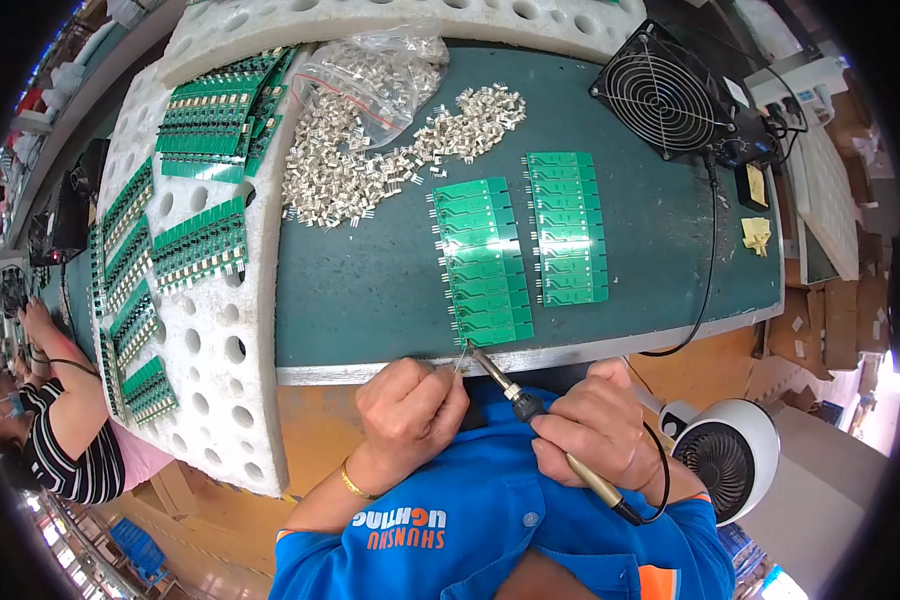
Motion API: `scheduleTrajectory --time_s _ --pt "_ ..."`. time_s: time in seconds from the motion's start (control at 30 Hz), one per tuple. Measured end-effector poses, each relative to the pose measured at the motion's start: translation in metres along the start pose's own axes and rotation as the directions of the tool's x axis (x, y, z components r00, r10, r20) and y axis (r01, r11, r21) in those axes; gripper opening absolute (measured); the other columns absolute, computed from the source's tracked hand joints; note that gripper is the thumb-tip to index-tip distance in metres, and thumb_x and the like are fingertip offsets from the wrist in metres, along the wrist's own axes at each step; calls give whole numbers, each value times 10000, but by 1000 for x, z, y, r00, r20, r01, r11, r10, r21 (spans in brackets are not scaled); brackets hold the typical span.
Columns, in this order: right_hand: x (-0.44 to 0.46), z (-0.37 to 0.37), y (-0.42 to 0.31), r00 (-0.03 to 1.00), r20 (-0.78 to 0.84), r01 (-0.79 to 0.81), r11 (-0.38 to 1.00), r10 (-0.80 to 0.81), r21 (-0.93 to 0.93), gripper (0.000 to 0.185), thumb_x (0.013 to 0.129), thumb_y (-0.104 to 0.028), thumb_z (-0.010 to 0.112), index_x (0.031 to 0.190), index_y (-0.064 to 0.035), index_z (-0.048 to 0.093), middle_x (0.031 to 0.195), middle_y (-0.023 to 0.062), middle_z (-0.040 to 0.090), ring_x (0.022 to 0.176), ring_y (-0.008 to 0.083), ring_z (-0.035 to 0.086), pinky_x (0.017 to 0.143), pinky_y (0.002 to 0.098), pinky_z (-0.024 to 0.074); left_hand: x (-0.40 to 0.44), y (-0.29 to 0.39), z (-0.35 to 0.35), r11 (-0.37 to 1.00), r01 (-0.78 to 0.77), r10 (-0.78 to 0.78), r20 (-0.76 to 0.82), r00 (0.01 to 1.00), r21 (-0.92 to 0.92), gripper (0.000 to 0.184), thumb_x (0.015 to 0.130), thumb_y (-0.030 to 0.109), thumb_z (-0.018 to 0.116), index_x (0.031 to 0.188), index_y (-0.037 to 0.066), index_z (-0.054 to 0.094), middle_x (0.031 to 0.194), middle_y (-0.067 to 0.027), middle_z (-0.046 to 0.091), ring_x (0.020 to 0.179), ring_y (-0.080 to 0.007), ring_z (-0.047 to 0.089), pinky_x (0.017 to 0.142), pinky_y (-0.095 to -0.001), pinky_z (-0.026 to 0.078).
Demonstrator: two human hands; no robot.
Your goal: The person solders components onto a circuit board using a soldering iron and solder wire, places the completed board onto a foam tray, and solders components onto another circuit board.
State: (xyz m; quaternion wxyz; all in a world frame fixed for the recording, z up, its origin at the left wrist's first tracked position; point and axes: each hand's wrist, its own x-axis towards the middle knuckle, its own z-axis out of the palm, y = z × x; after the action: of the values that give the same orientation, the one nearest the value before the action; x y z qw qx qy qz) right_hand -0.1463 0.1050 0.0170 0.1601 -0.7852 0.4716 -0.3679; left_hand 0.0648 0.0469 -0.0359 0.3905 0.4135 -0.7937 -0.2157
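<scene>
My right hand (595,430) is closed around a soldering iron (510,388). The iron's tip meets the near left corner of a green circuit board panel (485,262), where a row of pins sticks out along the left edge. My left hand (410,412) pinches a thin solder wire (459,362) whose end reaches that same corner. A second green panel (567,228) lies to the right, also with pins on its left edge. Beyond them is a heap of small white pin connectors (340,165), partly under a clear plastic bag (380,85).
White foam boards (205,350) with round holes hold several populated circuit boards (200,245) at the left. A black fan (660,95) stands at the far right of the green mat (370,290). A white fan (727,455) is at right. Another person (70,420) works at far left.
</scene>
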Motion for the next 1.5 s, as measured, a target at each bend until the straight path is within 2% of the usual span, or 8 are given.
scheduleTrajectory --time_s 0.07,0.13,0.3,0.47,0.93,1.5 --pt "0 0 1 1000 5 11 1000 -11 -12 257 693 -118 765 925 -74 663 716 14 612 586 180 571 616 326 395 0 1 -1 1000 5 -5 13 1000 10 133 638 -25 758 712 39 667 582 -54 497 482 -186 499 434 -313 377" --pt "-3 1 2 998 -43 -50 997 53 50 259 682 -103 767 916 -71 662 710 16 620 594 179 583 621 325 401 0 1 1 1000 4 -4 4 1000 14 128 644 -8 757 704 45 657 585 -52 483 479 -193 499 432 -320 381" --pt "0 0 3 998 -38 -49 997 51 54 262 670 -99 775 905 -69 662 712 20 627 601 178 591 632 326 408 0 -1 1 1000 -8 8 -5 1000 14 126 650 8 756 695 52 648 586 -50 464 474 -200 495 427 -327 381" --pt "1 2 4 998 -42 -38 998 40 51 271 666 -104 781 908 -70 664 718 18 628 602 179 589 638 328 408 -2 -1 0 1000 11 -12 26 1000 18 124 647 -20 753 713 37 666 589 -57 504 491 -196 508 444 -320 390" --pt "-1 2 1 999 -47 -5 999 7 38 263 669 -124 776 900 -76 659 692 5 592 554 176 542 591 323 371 0 -1 0 1000 -10 10 6 1000 6 127 642 -21 757 722 34 675 585 -57 502 489 -194 506 442 -318 385" --pt "-1 1 -1 1000 -25 -10 999 11 34 287 667 -112 776 926 -80 655 709 6 599 574 175 555 597 323 379 0 0 0 1000 -16 15 22 1000 12 130 647 -21 758 723 34 668 583 -56 488 486 -192 498 437 -318 379"
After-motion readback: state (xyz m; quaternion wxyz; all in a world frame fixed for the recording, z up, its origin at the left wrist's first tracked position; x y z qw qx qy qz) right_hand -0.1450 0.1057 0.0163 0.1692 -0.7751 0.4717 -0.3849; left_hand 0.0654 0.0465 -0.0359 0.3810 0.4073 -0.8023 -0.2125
